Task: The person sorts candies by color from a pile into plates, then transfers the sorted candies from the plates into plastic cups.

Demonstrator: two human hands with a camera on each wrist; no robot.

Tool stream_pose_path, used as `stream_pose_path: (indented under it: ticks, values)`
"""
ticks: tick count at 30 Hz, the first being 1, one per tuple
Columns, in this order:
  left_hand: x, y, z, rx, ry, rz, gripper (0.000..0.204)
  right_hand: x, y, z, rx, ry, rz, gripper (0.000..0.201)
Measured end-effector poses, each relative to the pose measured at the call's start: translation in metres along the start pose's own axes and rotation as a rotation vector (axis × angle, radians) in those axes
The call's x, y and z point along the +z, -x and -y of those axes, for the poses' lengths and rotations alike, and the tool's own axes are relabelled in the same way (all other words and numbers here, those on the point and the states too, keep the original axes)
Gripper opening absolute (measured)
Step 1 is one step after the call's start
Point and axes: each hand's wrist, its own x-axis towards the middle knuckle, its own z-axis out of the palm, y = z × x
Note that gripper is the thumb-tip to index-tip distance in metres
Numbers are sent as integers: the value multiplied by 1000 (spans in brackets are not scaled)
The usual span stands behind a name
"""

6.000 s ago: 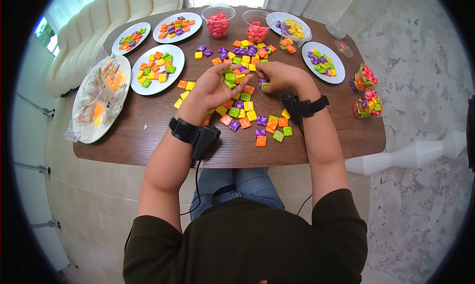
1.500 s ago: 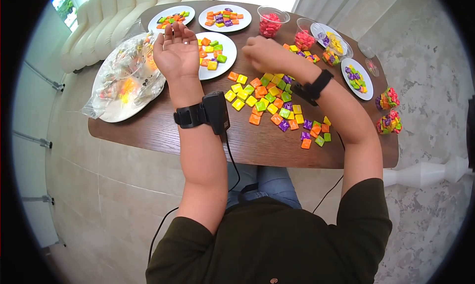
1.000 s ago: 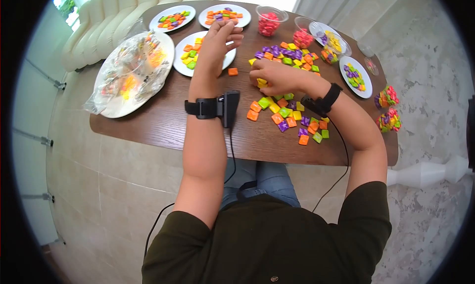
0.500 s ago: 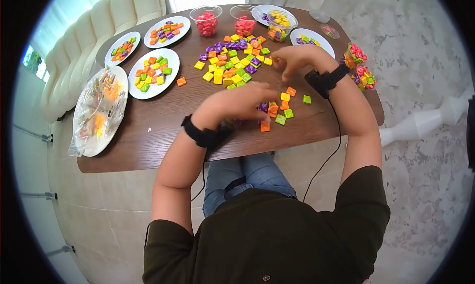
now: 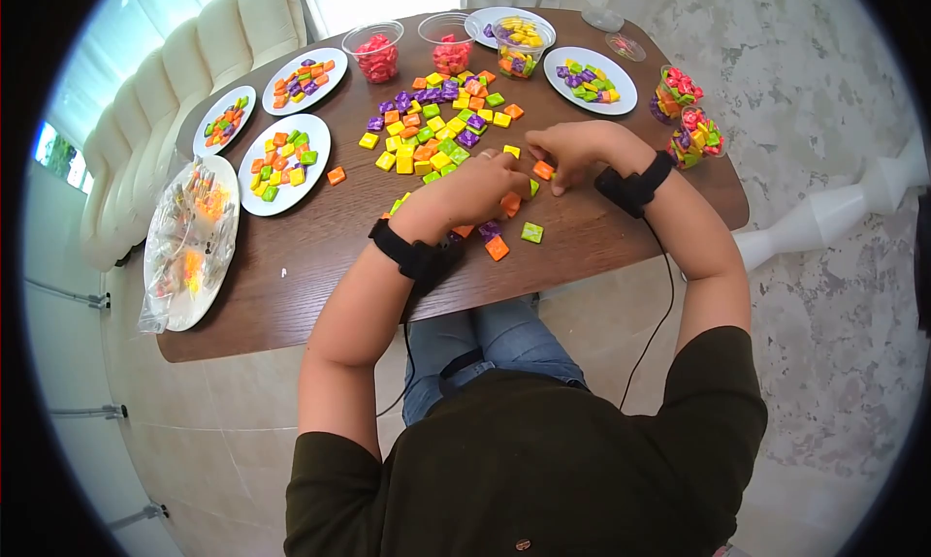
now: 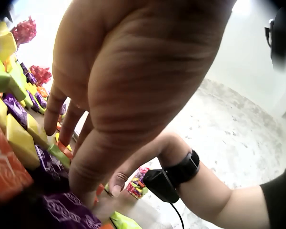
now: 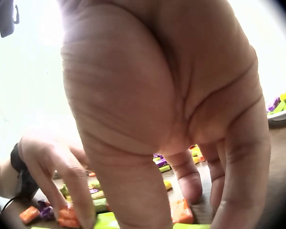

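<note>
Wrapped square candies in several colours form a loose pile (image 5: 441, 135) mid-table. Low over its near side, my left hand (image 5: 475, 190) points its fingers down among loose candies. The left wrist view shows them spread, the thumb beside a purple candy (image 6: 69, 210). In the right wrist view the left fingertips reach an orange candy (image 7: 68, 217). My right hand (image 5: 580, 150) is just to the right, fingers pointing down and apart, with another orange candy (image 5: 543, 170) at its fingertips. A green candy (image 5: 532, 232) and an orange candy (image 5: 497, 248) lie nearer the front edge.
White plates of sorted candies stand left, one nearest the pile (image 5: 284, 203). A bag-covered oval platter (image 5: 225, 266) is far left. Clear tubs of red candies (image 5: 376, 58) line the back. Filled cups (image 5: 696, 140) stand by the right edge, and a plate (image 5: 621, 90) sits back right.
My left hand has come from beside the left plates to the near side of the pile. The right hand has moved right and forward of the pile's edge. Candies are now gathered farther back.
</note>
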Motion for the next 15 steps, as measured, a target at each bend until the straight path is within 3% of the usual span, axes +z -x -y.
stream_pose_path:
  ticks: [2, 6, 10, 15]
  values:
    - [-7, 4, 10, -70, 68, -25, 32, -1, -15, 9, -125, -67, -70, 46]
    - [-7, 11, 32, -182, 92, -160, 30, -9, -41, 24, -210, -86, -148, 30]
    - [-21, 22, 43, -252, 259, -301, 32, -18, -64, 30, -188, -47, -90, 26]
    - [-22, 26, 67, -405, 590, -570, 30, -33, -57, 43, -199, -119, -194, 26]
